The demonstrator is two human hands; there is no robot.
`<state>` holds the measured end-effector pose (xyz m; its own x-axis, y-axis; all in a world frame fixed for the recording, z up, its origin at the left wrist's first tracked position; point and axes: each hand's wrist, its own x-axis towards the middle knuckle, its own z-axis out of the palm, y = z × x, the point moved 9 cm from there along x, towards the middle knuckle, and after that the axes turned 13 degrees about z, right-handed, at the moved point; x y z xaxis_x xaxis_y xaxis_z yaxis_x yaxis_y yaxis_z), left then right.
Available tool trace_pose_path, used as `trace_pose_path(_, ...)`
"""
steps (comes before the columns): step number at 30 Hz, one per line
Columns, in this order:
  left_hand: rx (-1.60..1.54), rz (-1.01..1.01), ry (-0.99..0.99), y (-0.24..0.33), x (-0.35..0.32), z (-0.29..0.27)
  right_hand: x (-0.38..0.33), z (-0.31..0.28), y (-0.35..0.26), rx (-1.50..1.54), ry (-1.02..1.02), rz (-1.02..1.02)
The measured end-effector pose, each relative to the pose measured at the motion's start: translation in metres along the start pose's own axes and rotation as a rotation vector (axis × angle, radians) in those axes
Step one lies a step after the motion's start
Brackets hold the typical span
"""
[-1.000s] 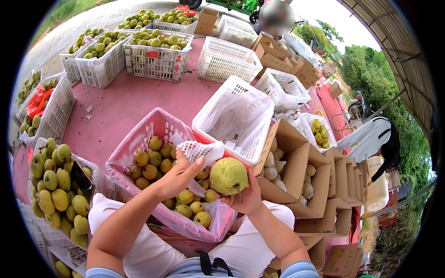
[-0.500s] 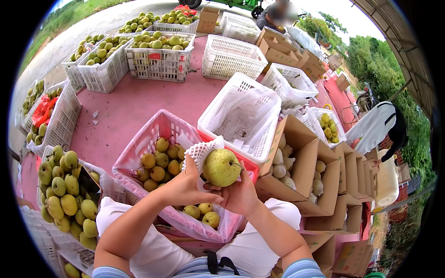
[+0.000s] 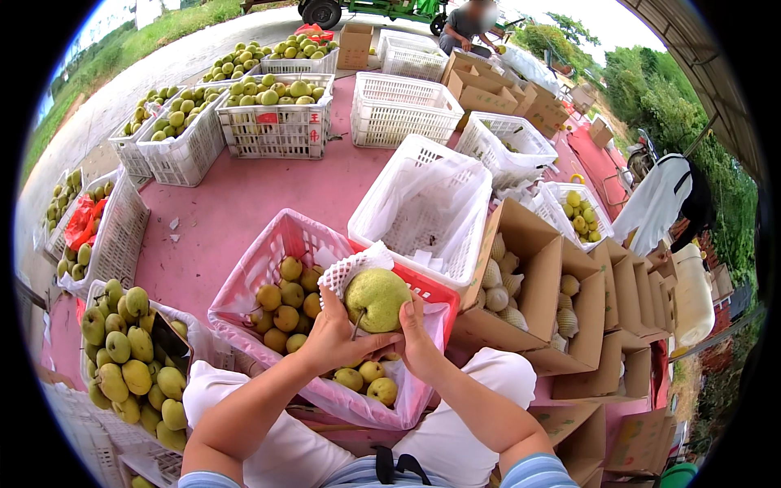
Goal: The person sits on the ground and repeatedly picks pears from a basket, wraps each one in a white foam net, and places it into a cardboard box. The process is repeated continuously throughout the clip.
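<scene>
Head view shows one pear (image 3: pixel 377 299) between the two hands, above the pink-lined crate (image 3: pixel 277 242). The left hand (image 3: pixel 335 335) supports it from left and below, and the foam net (image 3: pixel 351 265) is beside the fingers; the right hand (image 3: pixel 421 346) has its thumb on the right side. Both grip the pear, but many fingers are hidden, and how far the net covers its back, I cannot tell. At left, a dark flat thing (image 3: pixel 169 345) lies against other pears (image 3: pixel 135 378); its kind is unclear.
</scene>
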<state>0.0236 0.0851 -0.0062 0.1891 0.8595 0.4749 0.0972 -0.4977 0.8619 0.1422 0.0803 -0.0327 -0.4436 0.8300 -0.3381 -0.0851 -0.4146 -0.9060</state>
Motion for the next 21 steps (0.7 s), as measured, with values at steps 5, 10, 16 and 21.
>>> trace_pose_path(5,-0.478,-0.135,0.124,0.007,0.01,-0.012,-0.017,-0.018,-0.06,-0.746,0.226,-0.223)
trace_pose_path(10,-1.222,-0.367,0.017,0.002,-0.003,0.018,0.009,-0.061,-0.023,0.3,0.106,-0.015)
trace_pose_path(16,-1.218,-0.373,-0.227,0.001,-0.022,0.025,0.008,0.012,0.02,0.517,-0.309,0.304)
trace_pose_path(21,-1.214,-0.418,-0.344,-0.008,-0.036,0.038,0.006,0.015,0.018,0.529,-0.452,0.261)
